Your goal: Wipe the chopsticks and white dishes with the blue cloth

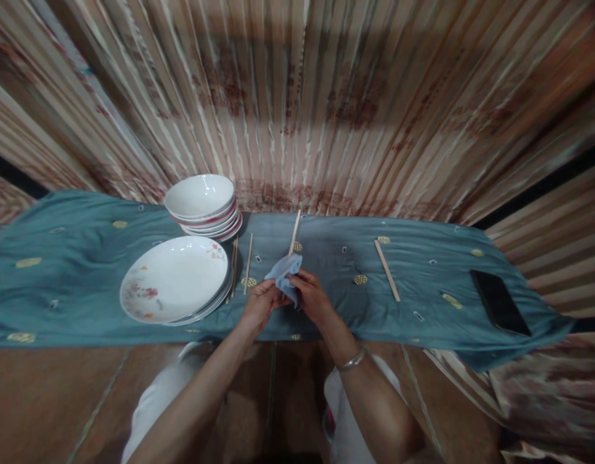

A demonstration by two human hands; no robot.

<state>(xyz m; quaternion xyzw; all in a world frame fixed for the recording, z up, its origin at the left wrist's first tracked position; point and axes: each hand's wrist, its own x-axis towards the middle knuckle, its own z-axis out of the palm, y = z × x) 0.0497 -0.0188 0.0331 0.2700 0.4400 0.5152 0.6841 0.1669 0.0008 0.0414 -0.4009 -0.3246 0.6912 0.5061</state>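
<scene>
In the middle of the head view, a light blue cloth (286, 267) is bunched around a wooden chopstick (295, 232), whose far end sticks out beyond it. My left hand (263, 304) is closed at the cloth's near left side. On the right side, my right hand (313, 295) pinches the cloth. Both hands are just above the table; the chopstick's lower end is hidden by cloth and fingers. Left of my hands lie more chopsticks (248, 264), some close against the plates. Farther right, a wooden chopstick or close pair of chopsticks (387, 270) lies on the tablecloth.
A stack of white flowered plates (181, 277) stands on the left, with stacked bowls (201, 196) behind. A black phone (500, 301) lies near the right end of the green tablecloth (336, 316). A pleated curtain (297, 116) hangs along the back edge.
</scene>
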